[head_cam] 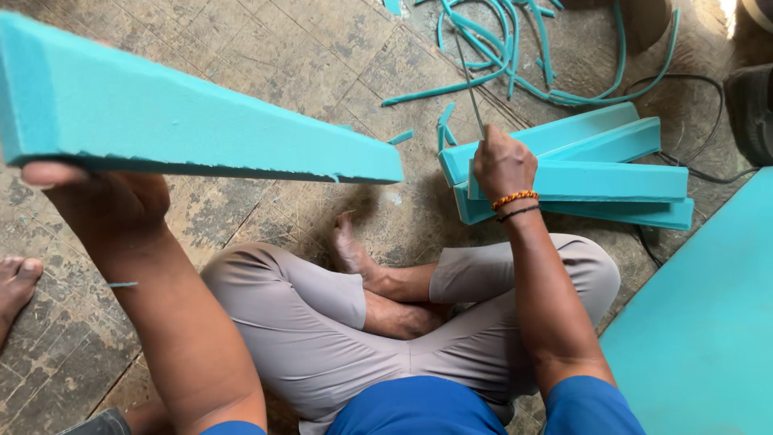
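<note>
The floor (266, 48) is old and worn, with grey-brown tiles, cracks and dirt, and the person sits on it with crossed legs, in grey trousers and a blue shirt.

The left hand (97, 197) is raised at the left side of the view and holds up a long teal foam wedge (185, 121). The hand is closed around the thick end from below, with the thumb visible under the lower edge. The wedge is in the air above the floor, thick at the left and becoming thin to a point at the right, near the middle of the view.

The right hand (503, 165) is closed in a fist around a thin metal blade (469, 80), which points up and away from the person. On this wrist there is a beaded bracelet (515, 197) in orange and yellow, with a dark band just beside it.

Directly behind the right hand a stack of foam pieces (612, 173) of the same teal colour lies on the floor, with their ends not aligned. Further away, thin foam strips (515, 56) lie tangled on the floor. A large teal foam sheet (708, 322) fills the right lower corner. A black cable (700, 121) runs near the stack. At the left edge, a bare foot (16, 282) of another person is visible.
</note>
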